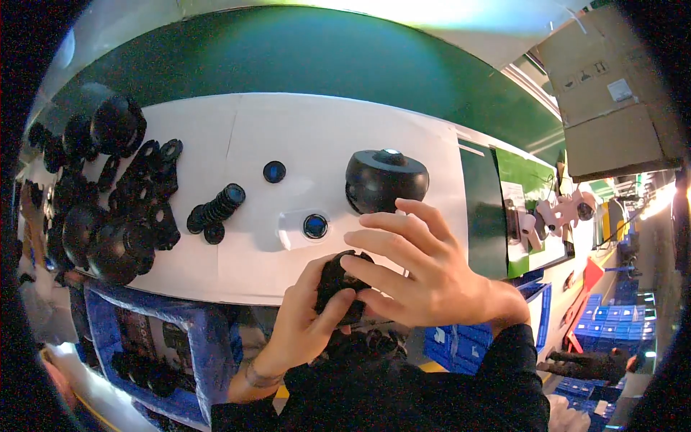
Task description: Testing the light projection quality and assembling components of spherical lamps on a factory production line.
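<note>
A dark, rounded black plastic part is held at the table's front edge, in the fingers and thumb of my left hand. My right hand reaches over the same part from the right. Its lower fingers close on the part's upper side, while its other fingers stay spread above. Much of the part is hidden by the fingers. Just beyond them lies a small black ring with a blue centre on a clear plastic piece. A similar disc rests farther back. Behind my right fingertips stands a black dome-shaped housing.
A leaning stack of black rings sits left of centre. Many black housings and brackets crowd the table's left end. Below the edge is a blue bin with parts. White devices lie at right, near a cardboard box.
</note>
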